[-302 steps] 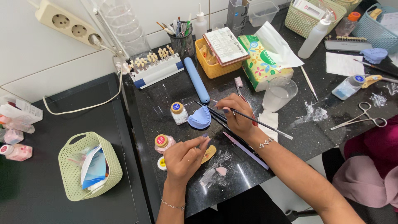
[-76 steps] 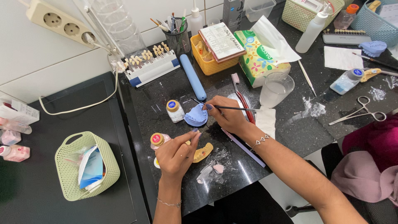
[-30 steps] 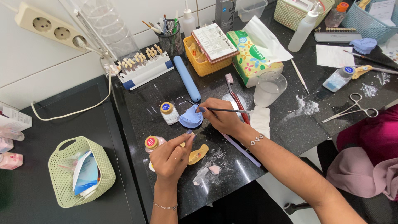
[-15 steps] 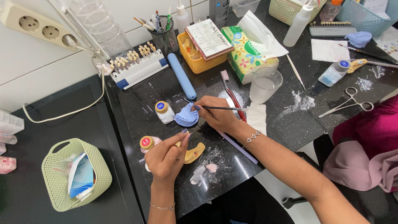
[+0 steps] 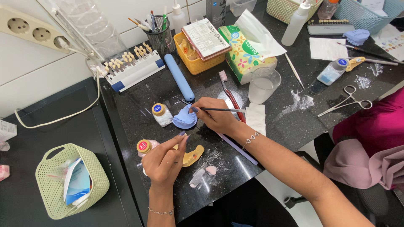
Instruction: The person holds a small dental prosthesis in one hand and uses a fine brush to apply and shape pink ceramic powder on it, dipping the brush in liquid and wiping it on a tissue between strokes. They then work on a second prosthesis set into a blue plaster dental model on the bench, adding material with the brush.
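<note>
Blue, the dental mould point(image 5: 185, 117) lies on the black worktop point(image 5: 269, 126) beside a small white jar point(image 5: 160, 114). We pinch a thin brush point(image 5: 219, 109) in our right hand point(image 5: 214, 117), tip at the mould. Our left hand point(image 5: 165, 159) pinches a small piece over the yellow mould point(image 5: 193, 155).

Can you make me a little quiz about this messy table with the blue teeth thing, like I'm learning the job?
1. True or false: the right hand holds a thin brush with its tip at the blue dental mould.
2. What lies just beside the left hand?
A. the yellow dental tray
B. the metal scissors-like forceps
C. the green basket
3. Fill in: the clear plastic cup stands in front of the green ____ box.

Key: 1 true; 2 A; 3 tissue.
</note>
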The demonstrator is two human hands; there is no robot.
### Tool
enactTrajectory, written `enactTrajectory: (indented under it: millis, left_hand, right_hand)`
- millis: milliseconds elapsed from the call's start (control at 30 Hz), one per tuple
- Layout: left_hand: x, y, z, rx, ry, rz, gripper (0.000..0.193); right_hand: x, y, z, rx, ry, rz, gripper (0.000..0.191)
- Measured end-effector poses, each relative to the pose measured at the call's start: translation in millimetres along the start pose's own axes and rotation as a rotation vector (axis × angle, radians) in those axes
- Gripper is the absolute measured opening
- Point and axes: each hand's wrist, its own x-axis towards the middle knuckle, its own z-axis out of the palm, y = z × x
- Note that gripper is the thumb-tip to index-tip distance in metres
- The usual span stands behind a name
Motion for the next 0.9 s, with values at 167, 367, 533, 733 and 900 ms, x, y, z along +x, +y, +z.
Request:
enactTrajectory:
  millis: [167, 367, 533, 733, 900]
  left_hand:
    - [1.0, -0.7, 0.7, -0.011, 0.012, 0.009, 0.049]
    - [-0.2, 0.0, 0.1, -0.013, -0.004, -0.012, 0.047]
    - [-0.2, -0.4, 0.6, -0.016, 0.010, -0.004, 0.048]
    - [-0.1, 0.3, 0.6, -0.015, 0.002, -0.009, 0.047]
    - [-0.3, -0.2, 0.0, -0.019, 0.009, -0.003, 0.047]
  right_hand:
    - [0.1, 0.8, 0.5, -0.006, 0.002, -0.003, 0.019]
    - [-0.4, 2.3, 1.2, -0.006, 0.005, 0.003, 0.018]
    - [-0.7, 1.6, 1.6, 0.003, 0.010, 0.003, 0.018]
    - [-0.2, 1.6, 1.7, -0.005, 0.009, 0.007, 0.017]
    - [-0.4, 2.1, 1.8, 0.006, 0.012, -0.001, 0.017]
